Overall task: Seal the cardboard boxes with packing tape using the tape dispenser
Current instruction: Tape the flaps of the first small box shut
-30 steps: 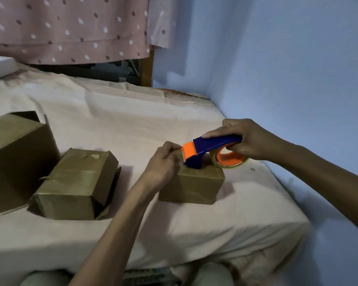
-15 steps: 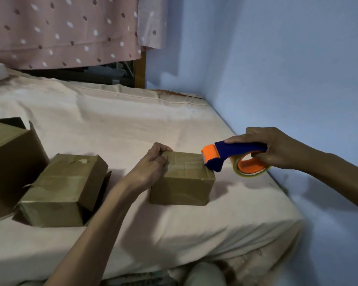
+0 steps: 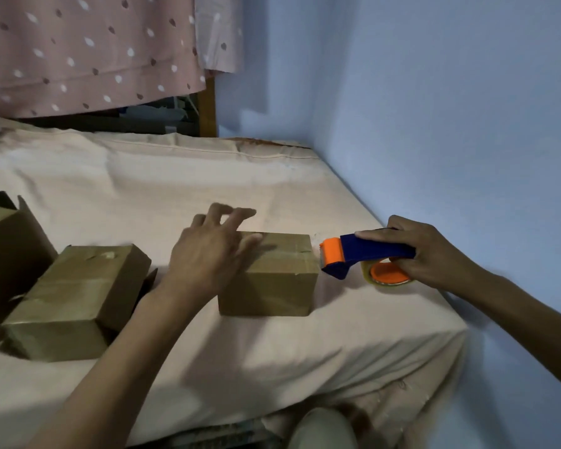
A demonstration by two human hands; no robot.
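the tape dispenser [image 3: 366, 257] is blue with an orange front and an orange roll under it. it lies long from side to side, nose pointing left at the small box [image 3: 272, 280] on the bed [image 3: 143, 176]. the right hand [image 3: 425, 254] curls round its handle. the left hand [image 3: 208, 251] is over the box, fingers spread.

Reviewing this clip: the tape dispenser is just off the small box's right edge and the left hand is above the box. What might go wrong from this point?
1. The left hand hovers blurred with fingers spread and does not pin the small box; it may slide on the soft sheet if tape tugs.
2. The tape dispenser, gripped by the right hand, sits near the mattress edge by the wall; room to pull may be short.
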